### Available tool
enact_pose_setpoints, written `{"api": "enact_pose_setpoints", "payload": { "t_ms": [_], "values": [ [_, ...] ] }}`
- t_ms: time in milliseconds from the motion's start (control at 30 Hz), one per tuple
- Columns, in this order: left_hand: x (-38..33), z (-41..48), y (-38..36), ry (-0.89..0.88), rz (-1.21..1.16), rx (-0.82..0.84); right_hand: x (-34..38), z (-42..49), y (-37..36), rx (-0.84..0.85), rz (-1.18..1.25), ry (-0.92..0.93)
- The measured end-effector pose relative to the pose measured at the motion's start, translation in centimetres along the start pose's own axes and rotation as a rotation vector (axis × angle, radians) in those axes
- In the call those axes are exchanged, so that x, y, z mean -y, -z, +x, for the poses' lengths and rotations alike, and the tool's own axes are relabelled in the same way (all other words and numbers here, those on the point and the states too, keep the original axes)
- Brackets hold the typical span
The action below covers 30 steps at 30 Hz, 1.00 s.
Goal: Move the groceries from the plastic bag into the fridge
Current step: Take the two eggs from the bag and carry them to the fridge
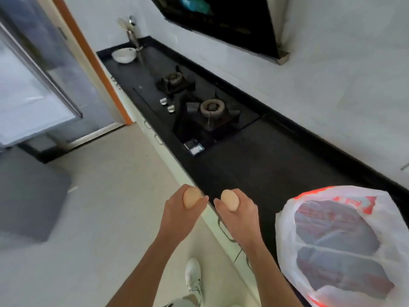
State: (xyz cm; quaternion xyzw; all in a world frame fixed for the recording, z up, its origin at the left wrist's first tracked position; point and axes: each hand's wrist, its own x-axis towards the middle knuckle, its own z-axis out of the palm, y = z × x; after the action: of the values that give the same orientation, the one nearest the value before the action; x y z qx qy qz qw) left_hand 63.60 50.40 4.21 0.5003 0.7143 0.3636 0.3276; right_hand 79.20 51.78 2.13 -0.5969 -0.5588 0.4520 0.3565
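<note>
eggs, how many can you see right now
2. The left egg is gripped in the left hand, and the right egg in the right hand. More may be hidden inside the plastic bag on the counter.

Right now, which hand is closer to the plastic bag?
The right hand. It holds an egg just left of the plastic bag; the left hand holds the other egg, farther left still.

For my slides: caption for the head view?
An egg in the left hand, an egg in the right hand, by the counter with the bag.
</note>
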Motion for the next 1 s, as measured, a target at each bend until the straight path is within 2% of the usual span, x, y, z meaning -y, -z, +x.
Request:
{"api": "enact_pose_setpoints", "payload": {
  "t_ms": [167,433,667,1000],
  "values": [
    [3.4,-0.9,5.4,0.096,-0.056,-0.156,2.0,1.1,-6.4,0.161,-0.07,0.038],
    [9.5,-1.5,13.8,0.214,-0.09,-0.356,5.6,1.4,-16.8,0.307,-0.096,0.181],
    [15.3,0.5,21.9,0.259,-0.122,-0.466,9.5,2.0,-26.9,0.449,-0.148,0.226],
    [23.7,4.5,35.0,0.318,-0.172,-0.576,15.3,3.6,-42.7,0.541,-0.206,0.317]
  ]
}}
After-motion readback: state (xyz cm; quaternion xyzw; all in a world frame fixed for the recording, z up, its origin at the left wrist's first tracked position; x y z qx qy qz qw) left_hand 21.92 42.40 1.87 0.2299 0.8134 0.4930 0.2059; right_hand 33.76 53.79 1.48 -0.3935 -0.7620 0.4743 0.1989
